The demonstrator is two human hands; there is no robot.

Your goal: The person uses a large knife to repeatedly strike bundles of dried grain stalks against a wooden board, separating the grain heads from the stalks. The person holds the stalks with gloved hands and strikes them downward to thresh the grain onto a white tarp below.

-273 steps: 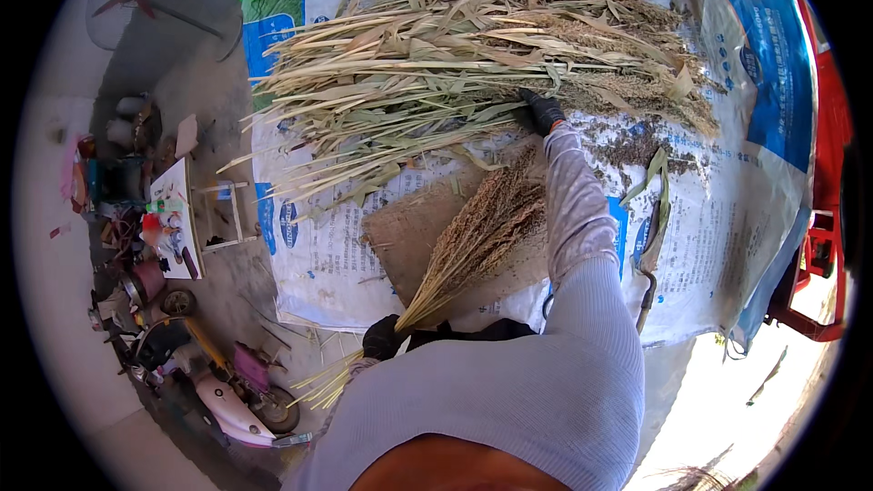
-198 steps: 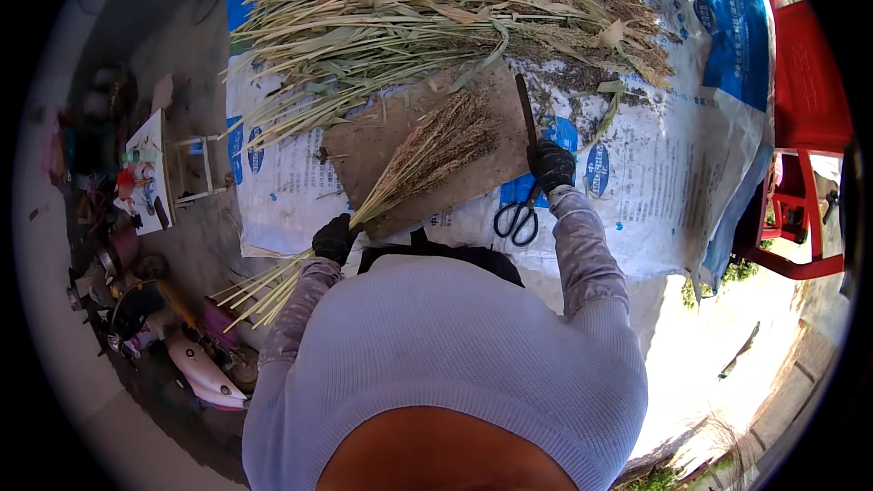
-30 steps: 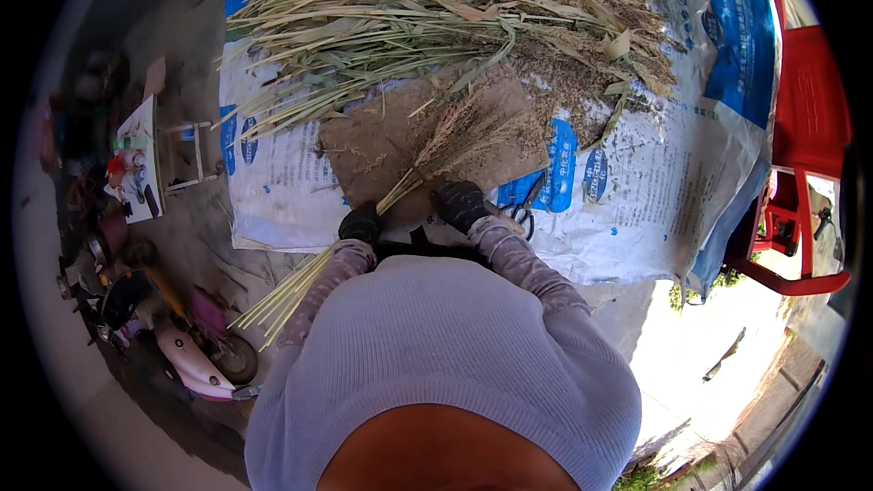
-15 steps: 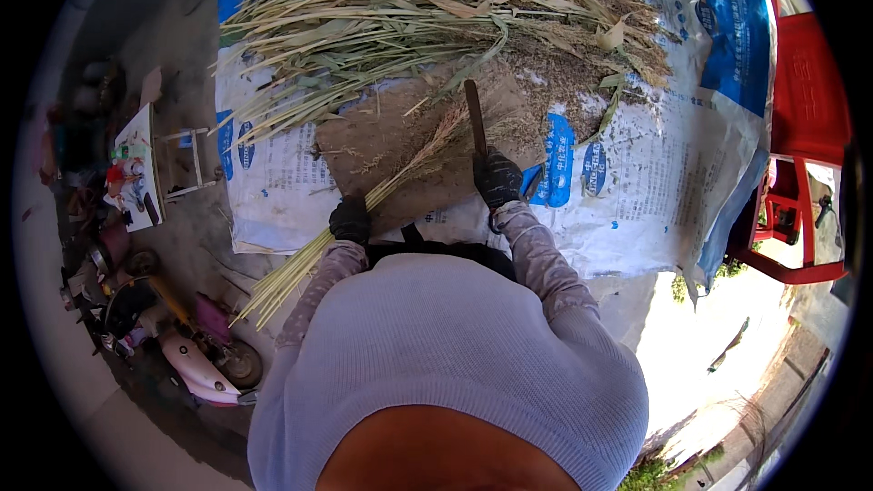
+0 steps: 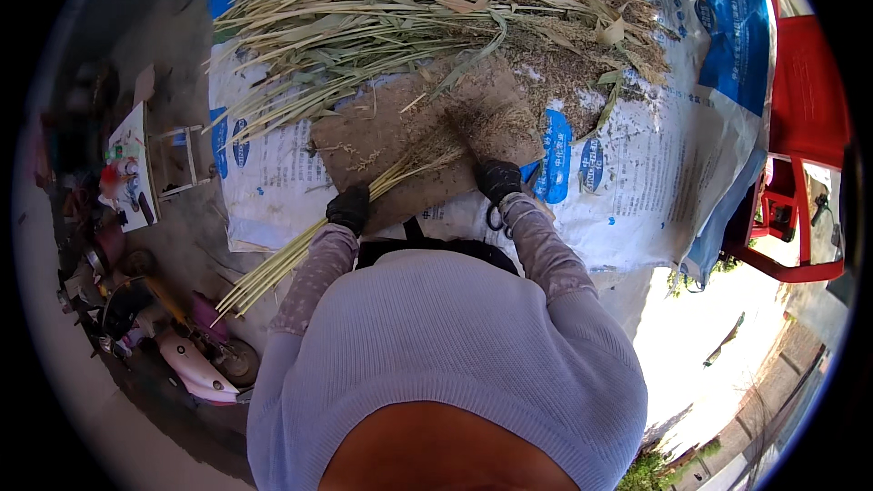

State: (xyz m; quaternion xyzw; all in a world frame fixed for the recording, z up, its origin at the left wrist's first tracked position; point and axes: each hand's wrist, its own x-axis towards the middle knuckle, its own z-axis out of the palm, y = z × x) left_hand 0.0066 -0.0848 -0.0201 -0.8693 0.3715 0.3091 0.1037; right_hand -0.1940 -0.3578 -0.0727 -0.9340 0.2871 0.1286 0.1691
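Observation:
My left hand, in a black glove, is closed round a bundle of pale dry stalks. Their bare ends stick out to the lower left, while the bushy seed heads lie over a brown flat sheet. In my black-gloved right hand is a narrow dark brown bar, smeared by motion, its far part over the seed heads. Whether it is a blade or a stick cannot be told. A dark loop shows below that hand.
A large heap of stalks with leaves and seed heads covers the far side, on white and blue printed sacking. Loose seed is scattered there. A red chair stands right. A pink scooter and a small table are left.
The bar has swung down from upright to lean left over the seed heads, blurred. The stalk bundle and my left hand have shifted slightly; the heads lie lower on the sheet.

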